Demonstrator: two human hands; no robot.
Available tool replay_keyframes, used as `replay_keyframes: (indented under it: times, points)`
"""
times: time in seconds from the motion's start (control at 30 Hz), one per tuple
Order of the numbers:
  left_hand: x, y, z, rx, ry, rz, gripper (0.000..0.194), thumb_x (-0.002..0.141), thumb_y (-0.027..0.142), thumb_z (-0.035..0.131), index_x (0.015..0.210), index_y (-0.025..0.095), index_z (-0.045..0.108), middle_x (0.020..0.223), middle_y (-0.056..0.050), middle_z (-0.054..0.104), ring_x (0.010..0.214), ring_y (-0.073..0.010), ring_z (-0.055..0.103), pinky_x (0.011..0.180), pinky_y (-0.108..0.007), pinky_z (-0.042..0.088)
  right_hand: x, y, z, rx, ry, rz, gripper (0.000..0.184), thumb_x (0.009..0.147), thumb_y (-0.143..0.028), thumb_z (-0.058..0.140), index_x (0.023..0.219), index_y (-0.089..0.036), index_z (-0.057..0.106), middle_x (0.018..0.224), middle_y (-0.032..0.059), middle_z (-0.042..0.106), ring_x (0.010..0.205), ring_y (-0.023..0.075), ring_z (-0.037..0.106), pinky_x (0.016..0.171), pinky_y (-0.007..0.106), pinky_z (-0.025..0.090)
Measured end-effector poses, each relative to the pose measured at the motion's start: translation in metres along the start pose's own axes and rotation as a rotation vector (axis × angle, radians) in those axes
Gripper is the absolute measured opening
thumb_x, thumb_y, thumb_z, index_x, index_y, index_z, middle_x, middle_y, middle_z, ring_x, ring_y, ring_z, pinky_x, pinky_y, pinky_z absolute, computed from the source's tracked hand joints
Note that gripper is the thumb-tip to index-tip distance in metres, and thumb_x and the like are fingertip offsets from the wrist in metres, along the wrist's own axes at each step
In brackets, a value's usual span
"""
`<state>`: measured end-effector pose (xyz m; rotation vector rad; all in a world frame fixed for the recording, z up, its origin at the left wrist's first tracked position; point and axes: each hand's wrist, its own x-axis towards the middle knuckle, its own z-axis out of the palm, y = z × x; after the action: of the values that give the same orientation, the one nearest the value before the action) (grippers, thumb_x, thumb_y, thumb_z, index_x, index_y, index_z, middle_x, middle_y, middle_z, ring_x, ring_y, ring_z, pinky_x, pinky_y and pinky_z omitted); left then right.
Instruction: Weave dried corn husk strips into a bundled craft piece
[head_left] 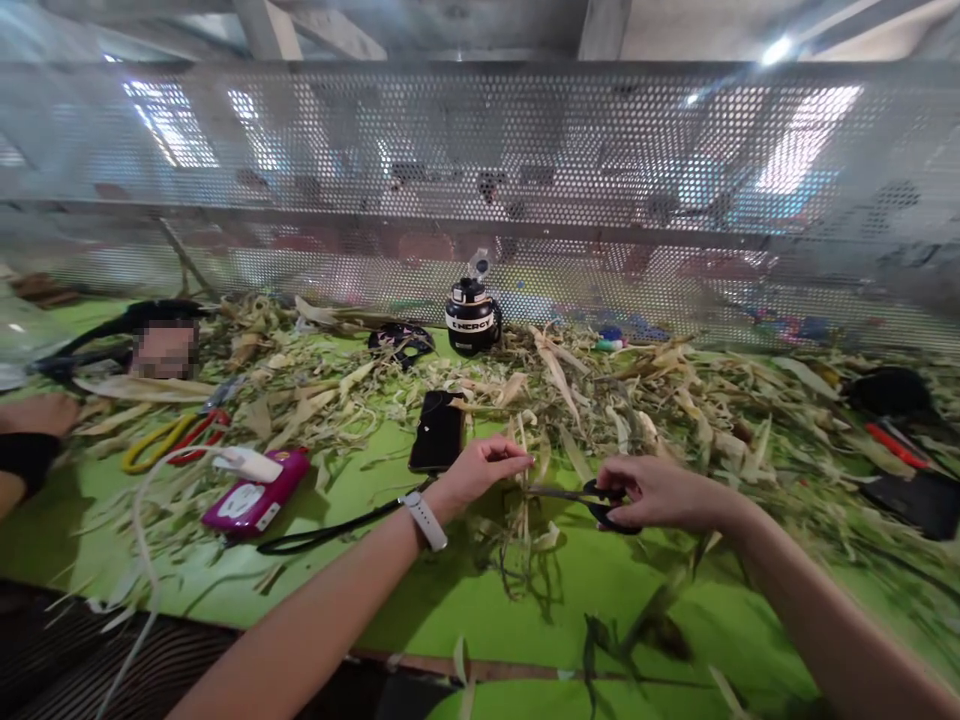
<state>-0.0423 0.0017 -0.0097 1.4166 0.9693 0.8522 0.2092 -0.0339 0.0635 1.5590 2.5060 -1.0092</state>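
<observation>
My left hand [484, 472], with a pale watch band on its wrist, is closed in a pinch on thin dried plant strands [522, 535]. The strands hang down in a loose tangle over the green tabletop [600, 600]. My right hand [652, 492] grips black-handled scissors [616, 516], fingers in the loops. Their blades point left, reaching the strands just below my left fingertips. Whether the blades touch them I cannot tell. Just behind my left hand lies a dark phone [437, 432], its strap [330, 535] trailing to the left.
Dried husks [555, 375] litter the table. At left are a purple pouch-like pack [259, 495] with a white cable plug [251, 463] and red-and-yellow-handled scissors [161, 440]. Another person's arm [34, 430] shows at far left. A black bottle [472, 318] stands before the perforated metal screen [465, 150].
</observation>
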Motion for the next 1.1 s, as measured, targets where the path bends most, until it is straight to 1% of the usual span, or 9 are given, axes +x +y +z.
replay_keyframes:
  times: [0.17, 0.3, 0.4, 0.6, 0.7, 0.93, 1.1]
  points:
    - [-0.001, 0.003, 0.0, -0.136, -0.006, -0.046, 0.032, 0.06, 0.043, 0.075, 0.07, 0.014, 0.067, 0.075, -0.001, 0.058, 0.07, -0.011, 0.048, 0.07, -0.025, 0.038, 0.0, 0.005, 0.004, 0.005, -0.003, -0.017, 0.03, 0.073, -0.046, 0.062, 0.084, -0.018, 0.055, 0.075, -0.0003, 0.055, 0.065, 0.0123, 0.045, 0.056, 0.023, 0.031]
    - [-0.002, 0.007, 0.001, -0.161, -0.024, -0.057, 0.032, 0.059, 0.043, 0.076, 0.068, 0.014, 0.066, 0.074, -0.001, 0.058, 0.07, -0.0114, 0.048, 0.071, -0.026, 0.038, -0.002, 0.015, 0.002, 0.014, 0.002, 0.005, 0.037, 0.072, -0.052, 0.062, 0.084, -0.019, 0.055, 0.071, -0.0005, 0.053, 0.063, 0.012, 0.043, 0.055, 0.023, 0.03]
    - [-0.002, 0.007, 0.001, -0.173, -0.042, -0.053, 0.031, 0.06, 0.042, 0.076, 0.068, 0.014, 0.066, 0.074, -0.001, 0.057, 0.071, -0.0114, 0.049, 0.072, -0.026, 0.038, -0.002, 0.017, 0.002, 0.03, -0.006, 0.017, 0.039, 0.071, -0.055, 0.062, 0.083, -0.018, 0.055, 0.071, -0.0004, 0.053, 0.063, 0.0121, 0.043, 0.055, 0.023, 0.03]
    - [-0.001, 0.004, 0.002, -0.158, -0.085, -0.034, 0.029, 0.064, 0.041, 0.074, 0.067, 0.014, 0.064, 0.072, 0.0, 0.055, 0.07, -0.0107, 0.047, 0.07, -0.025, 0.036, 0.001, 0.008, 0.007, 0.088, -0.048, 0.016, 0.031, 0.073, -0.046, 0.061, 0.086, -0.019, 0.056, 0.073, -0.001, 0.052, 0.064, 0.0119, 0.044, 0.055, 0.023, 0.03]
    - [0.0, 0.002, 0.002, -0.159, -0.098, -0.026, 0.029, 0.065, 0.04, 0.074, 0.068, 0.013, 0.064, 0.072, 0.0, 0.055, 0.07, -0.0105, 0.047, 0.07, -0.025, 0.036, 0.004, 0.006, 0.009, 0.077, -0.034, 0.007, 0.028, 0.072, -0.043, 0.063, 0.084, -0.018, 0.056, 0.072, -0.0014, 0.052, 0.064, 0.0118, 0.043, 0.055, 0.023, 0.03]
    - [0.001, -0.002, 0.001, -0.154, -0.114, -0.018, 0.029, 0.064, 0.041, 0.074, 0.071, 0.014, 0.065, 0.073, 0.0, 0.057, 0.07, -0.011, 0.048, 0.072, -0.025, 0.037, 0.01, 0.01, 0.016, 0.087, -0.02, -0.038, 0.026, 0.073, -0.041, 0.062, 0.084, -0.018, 0.056, 0.071, -0.0013, 0.053, 0.063, 0.0114, 0.044, 0.054, 0.022, 0.03]
    - [0.001, -0.001, 0.0, -0.12, -0.116, -0.005, 0.03, 0.065, 0.043, 0.073, 0.071, 0.014, 0.066, 0.073, -0.001, 0.058, 0.072, -0.0123, 0.05, 0.075, -0.026, 0.039, 0.012, 0.008, 0.019, 0.07, -0.02, -0.056, 0.026, 0.072, -0.041, 0.064, 0.081, -0.018, 0.055, 0.069, -0.0016, 0.052, 0.062, 0.0111, 0.043, 0.054, 0.022, 0.029]
